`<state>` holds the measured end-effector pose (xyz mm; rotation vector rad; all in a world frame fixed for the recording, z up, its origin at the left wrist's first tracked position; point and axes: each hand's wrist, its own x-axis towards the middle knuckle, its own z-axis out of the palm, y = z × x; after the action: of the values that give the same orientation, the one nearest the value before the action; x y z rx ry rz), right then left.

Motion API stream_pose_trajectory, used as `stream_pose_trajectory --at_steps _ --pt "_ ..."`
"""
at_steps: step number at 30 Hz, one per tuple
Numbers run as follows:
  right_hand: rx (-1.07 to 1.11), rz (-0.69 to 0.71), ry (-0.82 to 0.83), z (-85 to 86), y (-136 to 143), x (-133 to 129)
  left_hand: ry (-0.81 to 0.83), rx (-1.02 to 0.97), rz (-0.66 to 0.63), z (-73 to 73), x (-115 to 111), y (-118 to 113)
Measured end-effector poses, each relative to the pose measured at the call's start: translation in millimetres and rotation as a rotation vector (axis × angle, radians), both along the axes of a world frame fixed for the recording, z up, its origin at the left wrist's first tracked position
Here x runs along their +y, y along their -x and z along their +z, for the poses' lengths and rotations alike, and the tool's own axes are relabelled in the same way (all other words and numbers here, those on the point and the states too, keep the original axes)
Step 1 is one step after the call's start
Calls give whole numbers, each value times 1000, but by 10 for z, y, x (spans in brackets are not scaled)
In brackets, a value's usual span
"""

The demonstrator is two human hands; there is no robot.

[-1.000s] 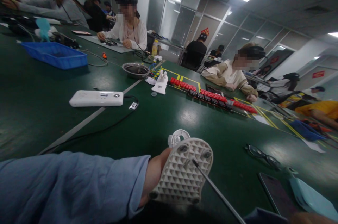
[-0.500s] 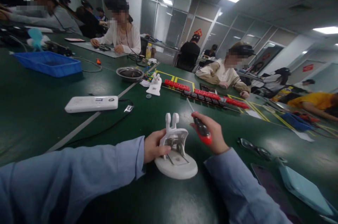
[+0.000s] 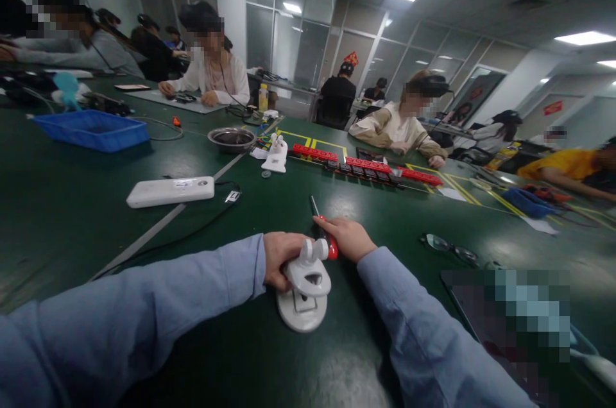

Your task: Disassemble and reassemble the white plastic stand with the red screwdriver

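Observation:
My left hand (image 3: 280,258) is closed around the side of a white plastic clip base (image 3: 303,312) with a round foot and two upright lugs on top. Its tilted upper part now faces me, and a metal wire piece shows on the foot. In my right hand (image 3: 350,238) is a screwdriver (image 3: 332,247) with a red and black handle, its shaft pointing forward and slightly left, close to the tabletop. The handle lies just behind the lugs, which partly hide it; whether the two touch I cannot tell.
On the green table (image 3: 240,344) lie a white power bank-like box (image 3: 171,192), a blue tray (image 3: 91,131), a metal bowl (image 3: 231,138), another white clip part (image 3: 276,154), red bars (image 3: 368,165) and glasses (image 3: 450,249). A dark phone (image 3: 474,312) lies at right. Several people sit around.
My right hand has moved left and down with the screwdriver, coming near the clip base. My left hand has turned the clip base, so its upper part leans toward me.

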<state>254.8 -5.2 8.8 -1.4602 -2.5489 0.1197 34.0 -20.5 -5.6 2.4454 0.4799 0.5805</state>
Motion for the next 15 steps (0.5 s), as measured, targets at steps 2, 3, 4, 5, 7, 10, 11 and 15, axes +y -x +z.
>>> stream_pose_trajectory --at_steps 2,3,4,5,7,10,11,15 --pt "63 -40 -38 109 58 -77 3 -22 21 0 -37 23" --pt "172 -53 -39 169 122 -135 10 -40 38 2 -57 29" --pt "341 -47 -4 224 212 -203 19 -55 55 6 -76 33" --pt "559 -25 68 268 322 -276 33 -63 63 8 -93 34" --pt "985 87 362 320 569 -413 61 -57 54 5 -114 34" --pt "1181 157 602 389 838 -513 64 -5 32 -22 -110 38" --pt "1222 180 609 441 863 -509 53 10 41 -36 -103 42" --pt "1065 159 348 760 638 -340 -14 6 33 -83 -77 63"
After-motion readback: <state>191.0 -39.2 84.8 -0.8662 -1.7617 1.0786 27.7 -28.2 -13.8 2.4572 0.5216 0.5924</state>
